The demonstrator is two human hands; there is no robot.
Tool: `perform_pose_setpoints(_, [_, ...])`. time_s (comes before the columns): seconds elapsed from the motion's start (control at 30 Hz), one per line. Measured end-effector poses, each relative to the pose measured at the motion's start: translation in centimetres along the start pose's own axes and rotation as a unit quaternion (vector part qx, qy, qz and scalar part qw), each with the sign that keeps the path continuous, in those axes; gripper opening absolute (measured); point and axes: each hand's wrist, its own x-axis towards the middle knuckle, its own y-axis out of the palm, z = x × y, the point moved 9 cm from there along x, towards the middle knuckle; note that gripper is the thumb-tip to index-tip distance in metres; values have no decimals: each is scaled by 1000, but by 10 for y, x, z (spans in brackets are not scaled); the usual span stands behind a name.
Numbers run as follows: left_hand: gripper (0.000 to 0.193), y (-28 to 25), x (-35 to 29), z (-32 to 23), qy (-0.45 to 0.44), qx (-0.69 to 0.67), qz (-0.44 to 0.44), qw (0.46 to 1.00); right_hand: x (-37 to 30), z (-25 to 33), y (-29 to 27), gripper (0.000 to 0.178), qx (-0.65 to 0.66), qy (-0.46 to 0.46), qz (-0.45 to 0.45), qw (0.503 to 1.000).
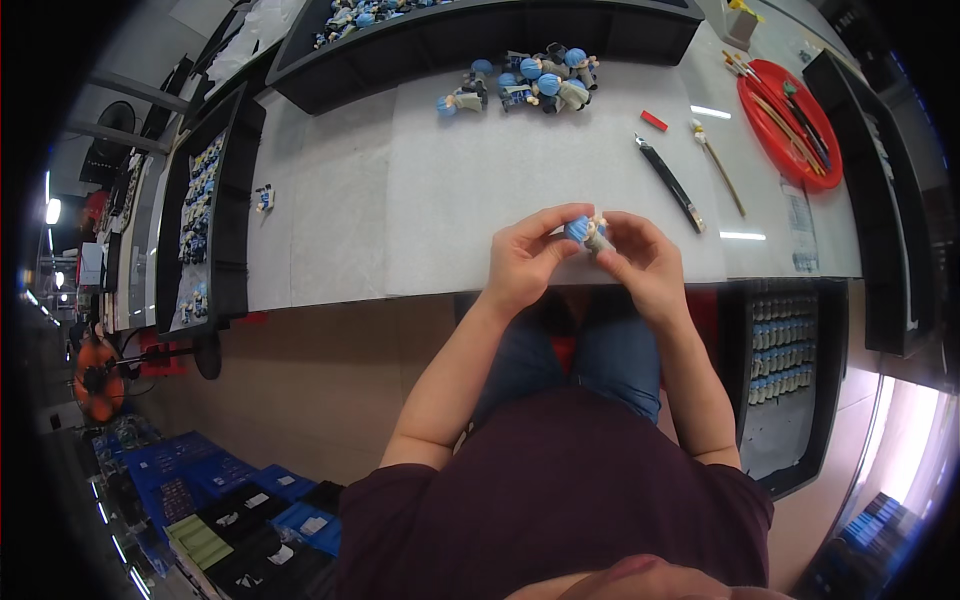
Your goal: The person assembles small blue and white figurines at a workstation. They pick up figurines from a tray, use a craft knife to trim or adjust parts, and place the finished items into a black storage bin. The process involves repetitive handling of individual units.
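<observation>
The left hand pinches a blue-headed figurine by its head, over the near edge of the worktable. The head points left, the long axis slanting down rightward; fingertips hide parts, and finer details blur. The right hand pinches the body.

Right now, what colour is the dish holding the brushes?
The dish is red, clearest in the head view.

From the left hand, bare tabletop runs toward ten o'clock; figurines and a black bin block twelve, a black-handled tool and paintbrush two.
</observation>
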Motion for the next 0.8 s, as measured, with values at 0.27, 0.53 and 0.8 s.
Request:
perform_pose_setpoints(0.27, [33, -1, 0, 8, -49, -58, -46, 996, -5, 25, -3, 57, -81, -117, -82, 986])
perform_pose_setpoints(0.53, [33, -4, 1, 10, -65, -61, -72, 993, -4, 17, -4, 56, -90, -114, -90, 985])
perform_pose_setpoints(0.8, [34, -5, 3, 14, -72, -64, -74, 993, -4, 15, -6, 54, -101, -101, -87, 986])
